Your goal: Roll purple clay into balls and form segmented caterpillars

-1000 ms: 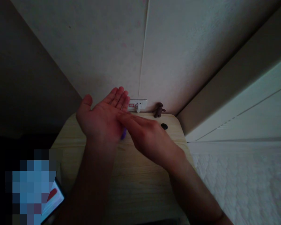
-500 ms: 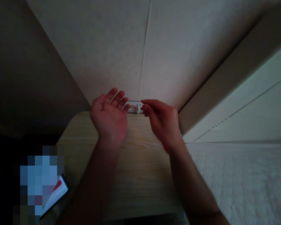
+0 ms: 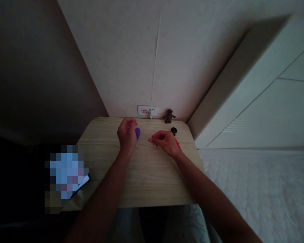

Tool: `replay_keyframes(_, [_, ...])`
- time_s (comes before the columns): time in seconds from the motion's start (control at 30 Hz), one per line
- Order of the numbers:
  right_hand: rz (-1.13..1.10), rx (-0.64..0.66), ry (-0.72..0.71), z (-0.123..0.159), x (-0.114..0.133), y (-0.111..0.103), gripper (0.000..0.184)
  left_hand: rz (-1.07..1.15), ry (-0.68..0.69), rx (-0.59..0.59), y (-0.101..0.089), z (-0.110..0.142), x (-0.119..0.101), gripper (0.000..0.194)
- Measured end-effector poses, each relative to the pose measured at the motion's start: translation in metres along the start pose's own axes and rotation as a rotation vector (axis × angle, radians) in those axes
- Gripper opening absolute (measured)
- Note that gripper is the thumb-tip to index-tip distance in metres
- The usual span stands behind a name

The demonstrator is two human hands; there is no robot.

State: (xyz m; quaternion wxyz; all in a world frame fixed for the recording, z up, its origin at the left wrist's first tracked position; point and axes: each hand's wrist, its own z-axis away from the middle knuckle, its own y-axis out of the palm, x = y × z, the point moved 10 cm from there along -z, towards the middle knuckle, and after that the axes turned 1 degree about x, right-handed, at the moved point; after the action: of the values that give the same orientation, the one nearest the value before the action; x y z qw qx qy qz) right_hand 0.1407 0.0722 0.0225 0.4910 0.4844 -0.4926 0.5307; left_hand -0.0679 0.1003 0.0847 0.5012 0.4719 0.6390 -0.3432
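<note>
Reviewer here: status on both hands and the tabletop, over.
Left hand half curled beside purple item. Right hand fingertips close together, grip unclear. Red item partly hidden behind right hand.

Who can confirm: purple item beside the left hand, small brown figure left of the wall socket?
Wrong side: the head view shows the small brown figure right of the wall socket. Purple item beside the left hand is correct.

Dim room light, dark left side, soft shadows on wall, blurred hands, pixelated patch lower left
</note>
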Motion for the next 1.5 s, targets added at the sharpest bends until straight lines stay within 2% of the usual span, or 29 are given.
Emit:
replay_keyframes(0.13, [-0.041, 0.013, -0.009, -0.001, -0.018, 0.007, 0.041, -0.432, 0.211, 0.067, 0.0, 0.012, 0.013, 0.009])
replay_keyframes(0.23, [-0.11, 0.065, -0.008, -0.001, -0.023, 0.013, 0.042, -0.545, 0.279, 0.06, -0.002, 0.016, 0.024, 0.012])
replay_keyframes(0.4, [-0.249, 0.169, 0.038, 0.002, -0.03, 0.022, 0.044, -0.529, 0.314, 0.015, -0.003, 0.014, 0.026, 0.017])
replay_keyframes(0.5, [-0.342, 0.205, 0.049, 0.003, -0.032, 0.026, 0.045, -0.492, 0.396, 0.004, 0.001, 0.021, 0.014, 0.019])
replay_keyframes(0.63, [-0.395, 0.215, 0.055, 0.003, -0.031, 0.028, 0.041, -0.373, 0.505, 0.047, 0.006, 0.035, -0.002, 0.017])
replay_keyframes(0.83, [-0.317, 0.222, -0.022, 0.004, -0.017, 0.027, 0.037, -0.28, 0.432, 0.128, 0.01, 0.04, 0.002, 0.008])
replay_keyframes(1.0, [-0.295, 0.183, -0.072, 0.003, -0.013, 0.022, 0.04, -0.319, 0.434, 0.221, 0.021, 0.045, 0.002, 0.009])
replay_keyframes(1.1, [-0.296, 0.175, -0.092, 0.003, -0.011, 0.021, 0.038, -0.338, 0.442, 0.225, 0.023, 0.045, 0.001, 0.01])
replay_keyframes(1.23, [-0.32, 0.244, -0.084, 0.004, -0.014, 0.026, 0.03, -0.353, 0.452, 0.229, 0.024, 0.045, 0.002, 0.012])
replay_keyframes(1.37, [-0.325, 0.301, -0.037, 0.004, -0.024, 0.031, 0.034, -0.357, 0.506, 0.238, 0.027, 0.047, 0.0, 0.013])
replay_keyframes(1.5, [-0.308, 0.295, -0.052, 0.003, -0.026, 0.028, 0.034, -0.375, 0.542, 0.235, 0.028, 0.048, -0.003, 0.015])
